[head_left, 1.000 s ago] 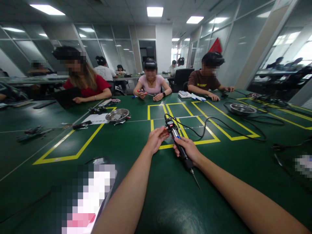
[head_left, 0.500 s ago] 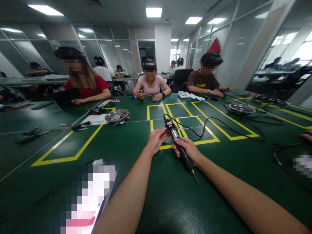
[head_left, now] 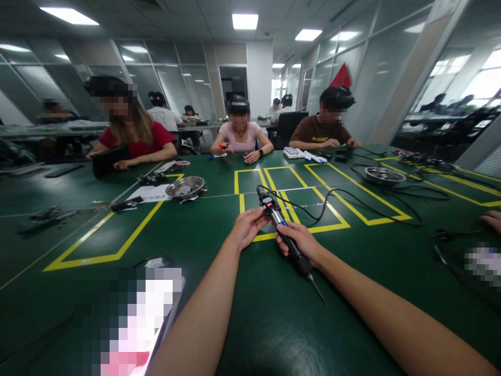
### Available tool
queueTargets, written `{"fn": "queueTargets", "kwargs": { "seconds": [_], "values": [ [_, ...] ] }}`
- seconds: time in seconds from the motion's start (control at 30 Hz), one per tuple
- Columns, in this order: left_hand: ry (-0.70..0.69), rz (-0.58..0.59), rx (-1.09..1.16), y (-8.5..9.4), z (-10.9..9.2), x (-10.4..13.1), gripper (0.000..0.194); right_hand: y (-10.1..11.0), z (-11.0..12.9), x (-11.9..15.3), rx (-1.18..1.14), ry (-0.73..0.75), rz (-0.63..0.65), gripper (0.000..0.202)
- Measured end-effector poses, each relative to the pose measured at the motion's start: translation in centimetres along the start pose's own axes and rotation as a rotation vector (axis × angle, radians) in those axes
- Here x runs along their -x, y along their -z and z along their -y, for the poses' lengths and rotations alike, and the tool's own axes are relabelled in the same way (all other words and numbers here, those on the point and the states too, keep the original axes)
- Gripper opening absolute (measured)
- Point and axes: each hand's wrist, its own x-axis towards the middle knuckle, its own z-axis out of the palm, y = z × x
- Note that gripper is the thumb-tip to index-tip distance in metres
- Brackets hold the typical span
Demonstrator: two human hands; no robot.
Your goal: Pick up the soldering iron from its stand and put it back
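A black and silver electric screwdriver (head_left: 291, 243) slants across the middle of the view, its thin bit pointing down toward me and right. My right hand (head_left: 299, 243) is wrapped round its black body. At its far end, where a black cable (head_left: 321, 211) leaves it, the fingertips of my left hand (head_left: 249, 227) pinch the black end part beside a small red-marked label. The fingers of my left hand are curled, partly hidden by the tool. Below both hands is the green table (head_left: 262, 313) with yellow tape rectangles (head_left: 329, 227).
Steel bowls stand at left (head_left: 185, 187) and right (head_left: 385, 175). A paper sheet (head_left: 151, 193) and dark tools (head_left: 127, 204) lie left. A blurred bright device (head_left: 146, 313) is near my left forearm. Three people sit across the table; another person's hand (head_left: 493, 219) shows at the right edge.
The view has shifted slightly. My hands keep their hold on the screwdriver. Across the table, the person in brown has moved a hand back toward the body, and the person in pink has shifted hands.
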Motion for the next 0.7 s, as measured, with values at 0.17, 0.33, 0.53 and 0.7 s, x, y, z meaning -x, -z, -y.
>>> {"fn": "queueTargets", "kwargs": {
  "seconds": [0.17, 0.33, 0.53, 0.7],
  "values": [
    [-0.050, -0.062, -0.166, -0.7, 1.0, -0.2, 0.026, 1.0, 0.8, 0.9, 0.070, -0.035, 0.001, 0.033],
    [-0.097, -0.106, -0.408, -1.3, 2.0, -0.4, 0.039, 6.0, 2.5, 2.5, 0.306, -0.150, -0.104, 0.036],
    [-0.067, -0.149, -0.334, -1.1, 1.6, -0.7, 0.023, 18.0, 8.5, 2.6, 0.908, -0.300, -0.598, 0.022],
    [-0.010, -0.076, -0.399, -1.4, 1.4, -0.7, 0.018, 25.0, 13.9, 3.2, 1.232, -0.182, -0.869, 0.029]
  ]
}}
